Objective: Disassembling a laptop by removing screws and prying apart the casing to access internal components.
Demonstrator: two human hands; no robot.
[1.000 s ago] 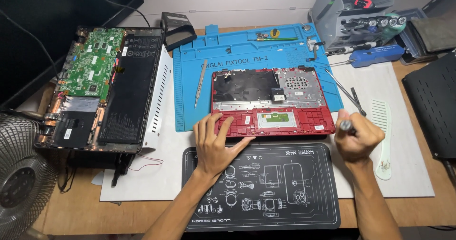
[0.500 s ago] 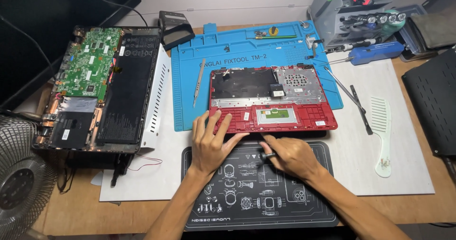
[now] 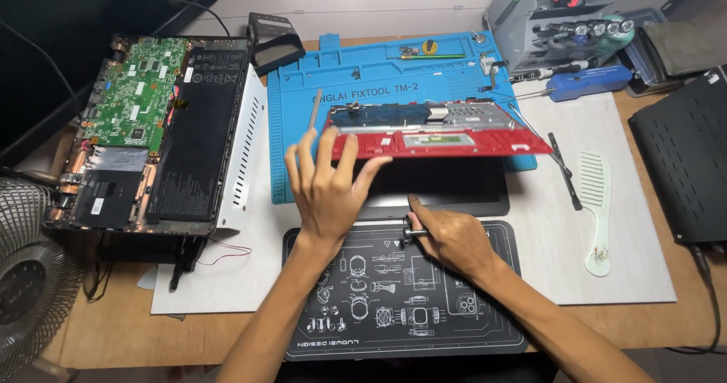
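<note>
At the top left of your desk (image 3: 113, 330) stands a large dark screen (image 3: 76, 27), switched off, black and rectangular. Under the lifted red laptop cover (image 3: 439, 142) in front of you lies another screen (image 3: 454, 190): a flat black panel with a grey lower border, also dark. On the opened laptop (image 3: 151, 125) at your left, a long black battery (image 3: 201, 133) carries a small whitish label near its top. Behind the blue mat (image 3: 394, 87), a small black device (image 3: 276, 43) shows a dark, glossy tilted face. You see no packages or signs.
</note>
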